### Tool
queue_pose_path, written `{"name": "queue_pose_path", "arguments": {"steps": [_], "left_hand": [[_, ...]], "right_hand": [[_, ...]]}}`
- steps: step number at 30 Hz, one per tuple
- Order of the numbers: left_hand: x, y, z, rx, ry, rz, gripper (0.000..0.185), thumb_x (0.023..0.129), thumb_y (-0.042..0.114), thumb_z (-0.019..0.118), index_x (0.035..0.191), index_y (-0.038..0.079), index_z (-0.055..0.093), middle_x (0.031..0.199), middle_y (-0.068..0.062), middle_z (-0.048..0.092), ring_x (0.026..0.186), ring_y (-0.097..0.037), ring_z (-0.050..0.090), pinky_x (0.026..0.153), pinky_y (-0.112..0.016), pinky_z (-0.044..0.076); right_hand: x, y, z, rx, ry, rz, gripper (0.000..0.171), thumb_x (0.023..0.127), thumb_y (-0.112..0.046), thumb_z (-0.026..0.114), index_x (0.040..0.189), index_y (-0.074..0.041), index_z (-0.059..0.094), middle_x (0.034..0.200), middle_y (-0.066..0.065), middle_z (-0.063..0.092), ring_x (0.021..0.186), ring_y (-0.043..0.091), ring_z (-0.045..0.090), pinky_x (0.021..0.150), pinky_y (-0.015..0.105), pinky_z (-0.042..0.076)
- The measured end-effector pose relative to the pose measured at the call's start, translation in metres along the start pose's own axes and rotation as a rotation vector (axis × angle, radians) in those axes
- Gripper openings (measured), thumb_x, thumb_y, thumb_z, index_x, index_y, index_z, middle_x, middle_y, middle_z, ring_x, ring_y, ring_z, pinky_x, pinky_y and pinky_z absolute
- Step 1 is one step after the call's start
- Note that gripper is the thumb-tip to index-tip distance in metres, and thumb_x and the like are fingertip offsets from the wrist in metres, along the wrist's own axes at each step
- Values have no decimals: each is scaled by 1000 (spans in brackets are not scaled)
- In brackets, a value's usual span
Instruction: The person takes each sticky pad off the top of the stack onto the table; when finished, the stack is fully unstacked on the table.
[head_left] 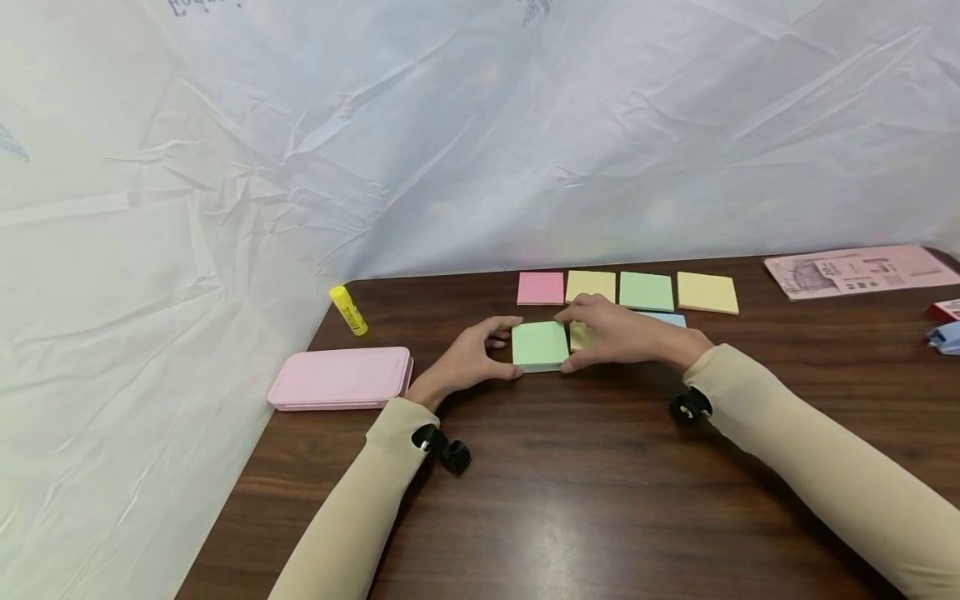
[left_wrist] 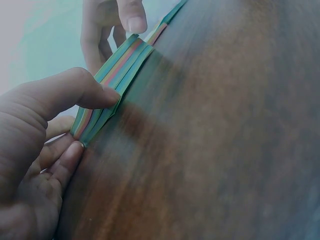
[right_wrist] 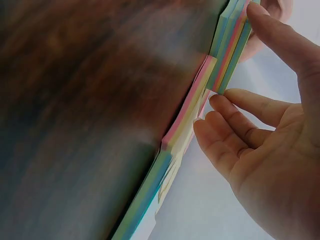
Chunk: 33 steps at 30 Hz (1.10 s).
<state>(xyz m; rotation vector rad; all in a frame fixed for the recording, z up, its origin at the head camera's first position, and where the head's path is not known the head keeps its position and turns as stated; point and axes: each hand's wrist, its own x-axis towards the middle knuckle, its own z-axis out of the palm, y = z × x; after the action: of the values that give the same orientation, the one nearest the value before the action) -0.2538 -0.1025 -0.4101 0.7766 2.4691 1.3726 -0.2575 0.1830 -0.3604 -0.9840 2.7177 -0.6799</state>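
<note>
Green-topped and striped along its edge in green, pink and blue, a sticky-note pad (head_left: 540, 345) lies flat on the dark wood bench (head_left: 570, 500), and it serves as the landmark here. The left hand (head_left: 468, 358) holds the pad's left edge: in the left wrist view its thumb presses on the near corner of the stack (left_wrist: 112, 85) while the fingers (left_wrist: 65, 160) curl under the other end. The right hand (head_left: 622, 332) grips the pad's right edge, thumb on the near side and fingers draped over the far corner; the right wrist view shows that thumb lying along the layered edge (right_wrist: 232, 45).

Just right of the pad, mostly under the right hand, lies a yellow pad (head_left: 579, 335), and a pale blue pad (head_left: 670, 319) peeks out beyond the knuckles. Behind the green-topped pad runs a row of four more: pink (head_left: 540, 288), yellow (head_left: 590, 284), green (head_left: 646, 292) and yellow again (head_left: 707, 293). Left of the pad sits a flat pink case (head_left: 341, 378), with a yellow glue stick (head_left: 348, 310) behind it near the white sheeting (head_left: 300, 150). Far to the pad's right, a pink printed sheet (head_left: 858, 271) lies at the bench's back edge.
</note>
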Motion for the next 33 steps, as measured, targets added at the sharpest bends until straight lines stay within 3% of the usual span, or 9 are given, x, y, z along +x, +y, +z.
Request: {"name": "queue_pose_path", "arguments": {"steps": [11,17,25,33], "left_hand": [[0,2,0,8,12,-12,79,87,12,86,157,9,51,152,-10,55,131,-28,55,112,-41,46],[1,1,2,5,12,-6,78,87,13,86,157,8,52,151,-9,56,131,-28,55,111,-40,46],[0,1,-1,20,6,-1,74,87,12,86,154,10,56,152,-7,55,131,-27,55,112,-39,46],[-2,1,-1,16,6,-9,73,86,9,87,153,9,57,152,-7,55,131,-28,56,112,-39,46]], "right_hand": [[4,-2,0,-16,9,1,75,86,-41,90,142,2,63,127,15,59,114,31,54,97,49,49],[-3,2,-8,31,41,-15,71,86,-40,88,141,-1,64,130,14,61,118,30,56,101,51,48],[-25,13,-29,63,82,-13,70,89,-39,87,141,0,62,132,16,59,120,34,59,100,55,50],[-58,27,-47,59,129,85,72,88,-39,89,144,-4,61,138,13,55,125,37,60,101,58,52]]}}
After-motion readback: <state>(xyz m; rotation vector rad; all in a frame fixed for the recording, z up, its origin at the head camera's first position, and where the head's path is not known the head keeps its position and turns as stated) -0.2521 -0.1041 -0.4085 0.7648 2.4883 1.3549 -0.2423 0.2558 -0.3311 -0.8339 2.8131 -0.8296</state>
